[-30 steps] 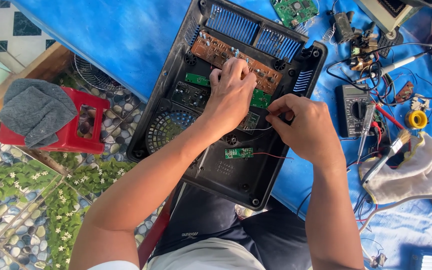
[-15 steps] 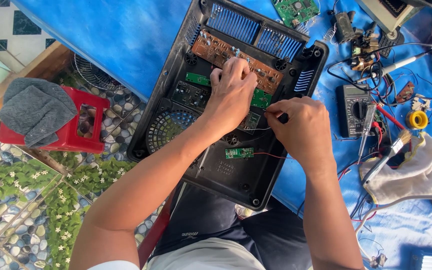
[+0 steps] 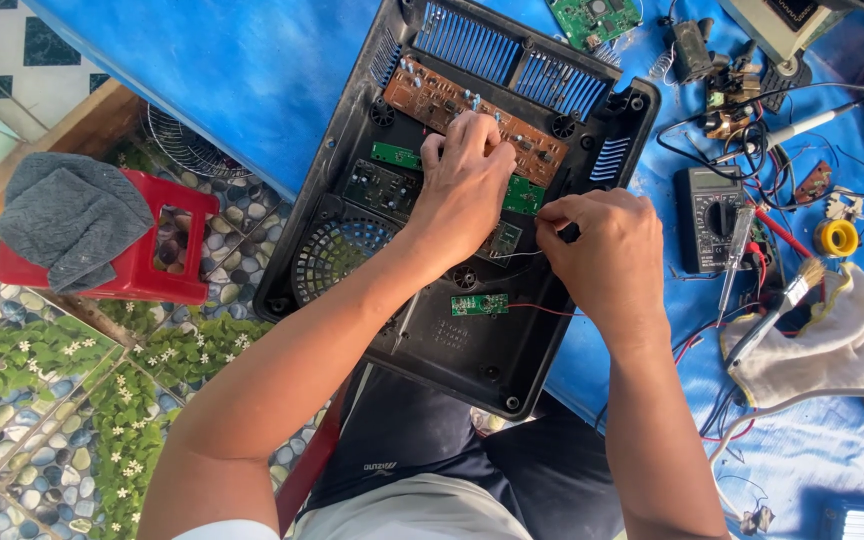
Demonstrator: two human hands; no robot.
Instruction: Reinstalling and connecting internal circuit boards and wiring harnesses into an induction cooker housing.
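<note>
My left hand [image 3: 467,180]: palm down, fingers curled onto brown board [image 3: 452,110] | right hand [image 3: 607,255]: grip pinching thin wire [image 3: 517,255] | black casing [image 3: 472,340].

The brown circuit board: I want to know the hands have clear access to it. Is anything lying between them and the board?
Nothing visible does. The left hand already rests on the brown circuit board inside the open black casing; the right hand pinches a thin wire just beside it.
</note>
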